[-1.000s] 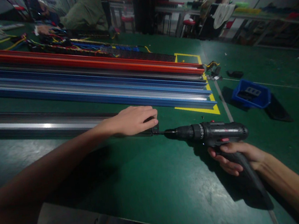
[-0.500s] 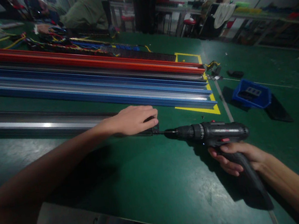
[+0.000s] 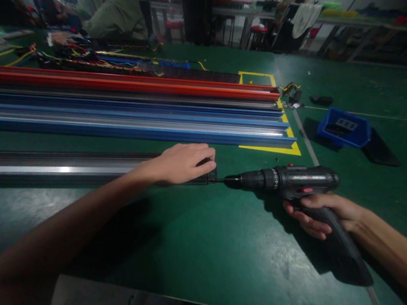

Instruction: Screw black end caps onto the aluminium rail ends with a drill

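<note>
Along the left of the green table [image 3: 208, 238], it's your dark rail [image 3: 63, 169] coming in from the edge, lying nearest you, a bright glint down its length! Beyond it run the blue rails [image 3: 125, 118], then the red rail [image 3: 119, 78], and past those a tangle of wires [image 3: 70, 52] beside another person's green sleeve [image 3: 116, 15]. Now to the middle: your left hand [image 3: 184, 163] grips the dark rail's right end, palm down, fingers curled over. Just right of it, the bit [image 3: 226, 179] points straight at that end; whether they touch is too small to tell. Behind it comes the drill [image 3: 303, 178], lying level, its handle wrapped firmly in your right hand [image 3: 337, 204]. Farther right and beyond, a blue bin [image 3: 363, 134] sits well apart, dark pieces inside.
</note>
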Motion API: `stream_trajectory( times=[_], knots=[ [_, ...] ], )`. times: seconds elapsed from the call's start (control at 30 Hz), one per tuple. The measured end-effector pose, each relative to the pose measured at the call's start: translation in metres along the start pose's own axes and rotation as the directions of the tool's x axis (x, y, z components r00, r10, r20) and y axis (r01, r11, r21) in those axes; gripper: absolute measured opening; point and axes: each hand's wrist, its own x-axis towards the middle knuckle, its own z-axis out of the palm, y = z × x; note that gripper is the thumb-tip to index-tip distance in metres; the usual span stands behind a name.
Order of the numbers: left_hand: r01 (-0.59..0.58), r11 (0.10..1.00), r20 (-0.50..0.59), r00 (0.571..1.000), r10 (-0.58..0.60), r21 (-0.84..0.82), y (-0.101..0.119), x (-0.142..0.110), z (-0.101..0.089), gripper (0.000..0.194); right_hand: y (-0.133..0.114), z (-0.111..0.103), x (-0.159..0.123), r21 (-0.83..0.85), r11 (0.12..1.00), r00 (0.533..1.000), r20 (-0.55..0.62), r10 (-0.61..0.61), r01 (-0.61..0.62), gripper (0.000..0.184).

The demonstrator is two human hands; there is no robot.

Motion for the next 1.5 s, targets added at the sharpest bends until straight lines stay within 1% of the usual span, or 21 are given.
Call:
stream_trajectory(
  times=[0.27, 0.8, 0.97, 1.17, 1.3, 1.5],
  knots=[
    [-0.006, 1.0, -0.009, 1.0, 0.006, 0.013, 0.0004, 0.0003, 0.0003, 0.039, 0.0008, -0.0025, -0.0007, -0.004, 1.0, 1.0, 0.0, 0.003, -0.003, 0.026],
    [-0.002, 1.0, -0.004, 1.0, 0.002, 0.0, 0.0014, -0.0004, -0.0006, 0.037, 0.0016, -0.0047, -0.0018, 0.0, 1.0, 1.0, -0.002, 0.004, -0.004, 0.022],
    [-0.013, 1.0, -0.028, 1.0, 0.012, -0.01, 0.0001, -0.0002, 0.0012, 0.039, 0.0011, -0.004, -0.0008, -0.011, 1.0, 1.0, 0.003, 0.002, -0.001, 0.023],
    [-0.017, 1.0, -0.013, 1.0, 0.017, 0.002, -0.0014, 0.0007, 0.0026, 0.039, 0.001, -0.0037, 0.0018, -0.03, 1.0, 1.0, -0.006, 0.001, -0.002, 0.026],
    [-0.018, 1.0, -0.023, 1.0, 0.018, 0.008, -0.0016, 0.0005, 0.0027, 0.039, 0.0013, -0.0044, 0.0028, -0.041, 0.999, 1.0, 0.015, -0.005, 0.006, 0.029],
    [-0.014, 1.0, -0.022, 1.0, 0.014, 0.002, -0.0008, -0.0006, 0.0016, 0.038, 0.0017, -0.0006, 0.0045, -0.051, 0.998, 0.999, -0.022, -0.04, 0.039, 0.03]
  ],
)
